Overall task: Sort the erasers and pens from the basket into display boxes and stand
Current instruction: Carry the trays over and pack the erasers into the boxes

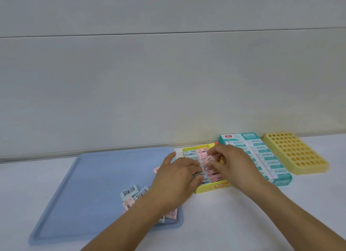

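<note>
A yellow display box (213, 188) in the middle holds pink and blue erasers in rows. My left hand (176, 177) reaches over its left side, fingers curled round a blue eraser (196, 175) at the box's left column. My right hand (232, 162) hovers over the box's right side and pinches a pink eraser (206, 163) between thumb and fingertips. Several loose pink and blue erasers (129, 191) lie on the blue tray (89, 185) to the left, partly hidden under my left forearm. No pens are in view.
A teal display box (280, 181) filled with white-and-teal erasers stands right of the yellow box. Further right is a yellow pen stand (295, 153) with several rows of holes, none of them holding a pen. A grey wall runs close behind everything.
</note>
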